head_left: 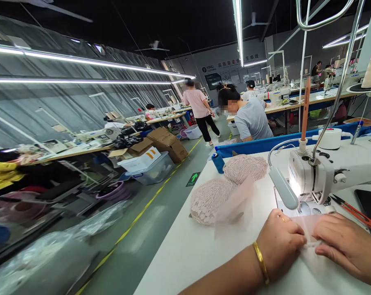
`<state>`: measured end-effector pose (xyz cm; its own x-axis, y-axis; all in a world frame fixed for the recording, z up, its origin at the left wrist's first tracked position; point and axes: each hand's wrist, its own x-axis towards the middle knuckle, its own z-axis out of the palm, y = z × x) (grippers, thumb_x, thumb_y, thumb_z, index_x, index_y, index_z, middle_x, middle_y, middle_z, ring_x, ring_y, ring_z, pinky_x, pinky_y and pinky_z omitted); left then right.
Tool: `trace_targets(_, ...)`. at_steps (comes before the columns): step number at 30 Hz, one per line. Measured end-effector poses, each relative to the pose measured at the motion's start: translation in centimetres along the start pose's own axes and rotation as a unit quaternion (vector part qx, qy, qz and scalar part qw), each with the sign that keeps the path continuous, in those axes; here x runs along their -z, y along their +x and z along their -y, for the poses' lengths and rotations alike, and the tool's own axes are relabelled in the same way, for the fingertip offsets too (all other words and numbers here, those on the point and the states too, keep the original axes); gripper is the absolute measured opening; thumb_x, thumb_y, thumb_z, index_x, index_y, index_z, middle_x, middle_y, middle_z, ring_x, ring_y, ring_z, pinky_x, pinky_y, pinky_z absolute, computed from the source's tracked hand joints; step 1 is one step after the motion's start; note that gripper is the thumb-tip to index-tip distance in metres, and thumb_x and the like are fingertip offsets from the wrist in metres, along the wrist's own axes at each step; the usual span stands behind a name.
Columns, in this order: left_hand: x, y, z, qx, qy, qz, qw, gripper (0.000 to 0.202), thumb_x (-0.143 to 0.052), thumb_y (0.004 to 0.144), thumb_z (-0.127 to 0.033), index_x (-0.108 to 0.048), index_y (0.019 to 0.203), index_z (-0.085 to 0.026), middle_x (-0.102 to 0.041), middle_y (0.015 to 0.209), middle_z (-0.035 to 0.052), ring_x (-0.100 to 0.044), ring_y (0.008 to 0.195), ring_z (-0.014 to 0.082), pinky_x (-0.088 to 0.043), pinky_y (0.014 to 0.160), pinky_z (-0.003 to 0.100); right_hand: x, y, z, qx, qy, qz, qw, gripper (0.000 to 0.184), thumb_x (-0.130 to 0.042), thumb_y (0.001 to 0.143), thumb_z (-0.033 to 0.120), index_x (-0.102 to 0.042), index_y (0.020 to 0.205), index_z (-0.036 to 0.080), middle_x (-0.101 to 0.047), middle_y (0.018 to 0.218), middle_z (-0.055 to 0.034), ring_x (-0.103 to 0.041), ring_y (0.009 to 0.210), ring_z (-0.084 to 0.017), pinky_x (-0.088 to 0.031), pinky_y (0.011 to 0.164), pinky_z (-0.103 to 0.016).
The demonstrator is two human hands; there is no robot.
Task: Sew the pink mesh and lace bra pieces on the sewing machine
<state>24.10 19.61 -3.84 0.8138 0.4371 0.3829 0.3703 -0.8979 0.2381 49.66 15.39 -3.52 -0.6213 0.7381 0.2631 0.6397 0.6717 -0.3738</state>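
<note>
My left hand [280, 241], with a gold bracelet at the wrist, pinches a piece of sheer pale pink mesh fabric [306, 225] just in front of the sewing machine [305, 168]. On the other side of the fabric, my right hand [345, 243] presses its fingers and thumb together on it. The machine's lamp lights the spot by the needle, and the fingertips partly cover the cloth. Left of the hands lie two beige lace bra cups [211, 200], with a loose flap of sheer mesh [237, 209] over one of them.
A blue thread spool [218, 163] stands behind the cups. Orange-handled thread snips [354, 211] and a dark flat object [369, 207] lie at the right. Beyond the white table [173, 254] are a seated person [254, 119], a walkway and boxes [167, 143].
</note>
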Motion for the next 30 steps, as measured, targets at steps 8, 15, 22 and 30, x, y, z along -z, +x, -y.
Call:
trace_targets(8, 0.1, 1.1, 1.1, 0.015, 0.029, 0.021, 0.999, 0.014, -0.070, 0.090, -0.015, -0.077, 0.100, -0.021, -0.082, 0.110, 0.0017, -0.070, 0.096, 0.0223, -0.045, 0.096, 0.043, -1.3, -0.3, -1.2, -0.042, -0.032, -0.017, 0.998, 0.034, -0.048, 0.114, 0.051, -0.066, 0.103, 0.025, -0.071, 0.096, -0.0046, -0.063, 0.085, -0.027, -0.044, 0.073, -0.038)
trace_targets(15, 0.1, 1.1, 1.3, 0.008, 0.046, -0.005, 0.999, 0.010, -0.066, 0.096, -0.019, -0.075, 0.099, -0.021, -0.081, 0.113, 0.0034, -0.070, 0.098, 0.0231, -0.045, 0.092, 0.043, -0.8, -0.6, -1.3, -0.036, -0.055, -0.031, 0.997, 0.036, -0.057, 0.110, 0.057, -0.067, 0.133, 0.032, -0.076, 0.125, -0.0062, -0.069, 0.105, -0.033, -0.053, 0.085, -0.046)
trace_targets(22, 0.0, 0.5, 0.7, -0.016, 0.033, -0.002, 0.999, 0.010, -0.066, 0.099, -0.018, -0.074, 0.096, -0.022, -0.080, 0.098, 0.0018, -0.069, 0.095, 0.0202, -0.041, 0.091, 0.040, 0.5, -0.3, -0.2, -0.089, 0.029, 0.087, 0.992, 0.032, -0.066, 0.104, 0.061, -0.070, 0.118, 0.033, -0.071, 0.124, -0.0037, -0.063, 0.111, -0.033, -0.053, 0.093, -0.050)
trace_targets(30, -0.1, 0.5, 0.5, -0.014, 0.036, -0.012, 0.999, 0.010, -0.066, 0.098, -0.018, -0.073, 0.094, -0.022, -0.077, 0.093, 0.0015, -0.063, 0.087, 0.0196, -0.040, 0.089, 0.039, 0.0, -0.4, -0.4, -0.079, 0.002, 0.049, 0.996, 0.024, -0.064, 0.107, 0.052, -0.071, 0.104, 0.029, -0.071, 0.105, -0.0037, -0.062, 0.097, -0.029, -0.050, 0.085, -0.045)
